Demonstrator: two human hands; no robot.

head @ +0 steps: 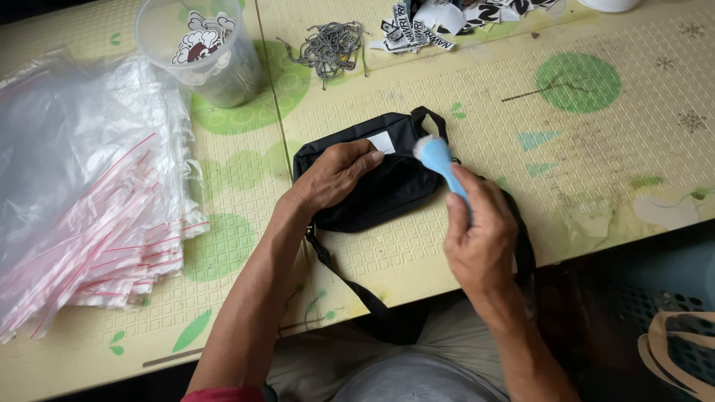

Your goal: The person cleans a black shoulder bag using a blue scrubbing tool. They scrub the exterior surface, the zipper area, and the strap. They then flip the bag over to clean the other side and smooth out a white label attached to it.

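The right hand (482, 238) is closed around the handle of a small blue brush (439, 164), its pale head just above a black pouch (380, 186) at mid-frame. The left hand (335, 175) presses flat on the pouch, fingers spread, beside a white label (382, 141). A stack of clear zip bags (89, 201) lies at the left, with a plastic cup (201, 48) at upper left.

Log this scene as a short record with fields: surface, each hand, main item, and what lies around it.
surface: yellow-green patterned mat
left hand: pressed flat on the black pouch bag
right hand: grips a light blue brush, bristle head at the bag's top edge
bag detail: white label on its face, black strap trailing off the mat's edge
left side: stack of clear zip bags
top: clear plastic cup, tangle of grey cords, pile of black-and-white tags
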